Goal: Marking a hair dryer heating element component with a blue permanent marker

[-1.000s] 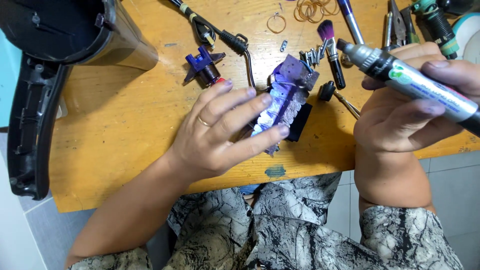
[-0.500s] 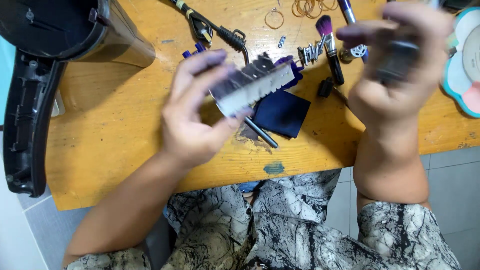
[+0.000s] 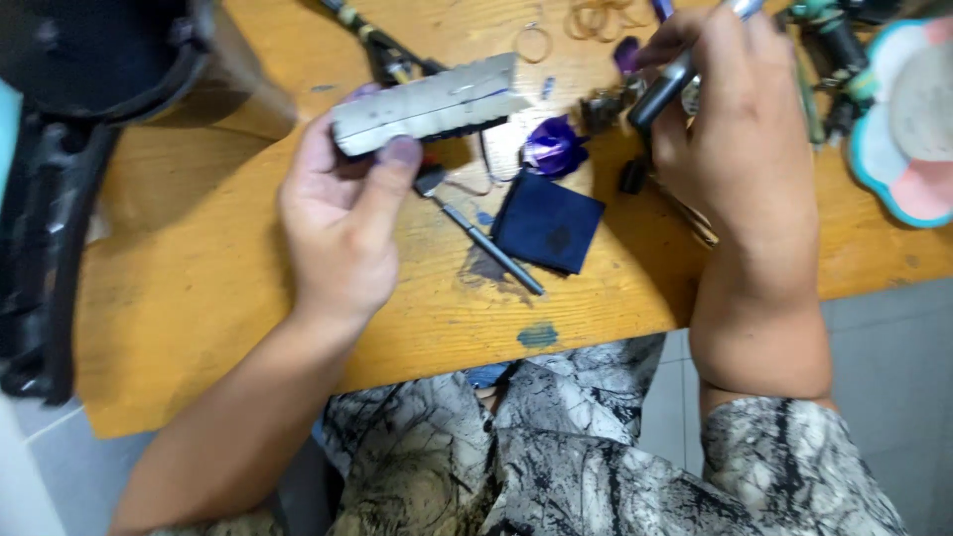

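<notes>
Over the wooden worktop, the left hand grips a grey block lying crosswise, left of the dark blue cloth. Right of the cloth, the right hand, closed on a marker, is well apart from the block.

A dark blue cloth square lies mid-frame on the wooden worktop. A thin metal rod lies just left of it. Rubber bands sit along the top edge, and black equipment fills the upper left.
</notes>
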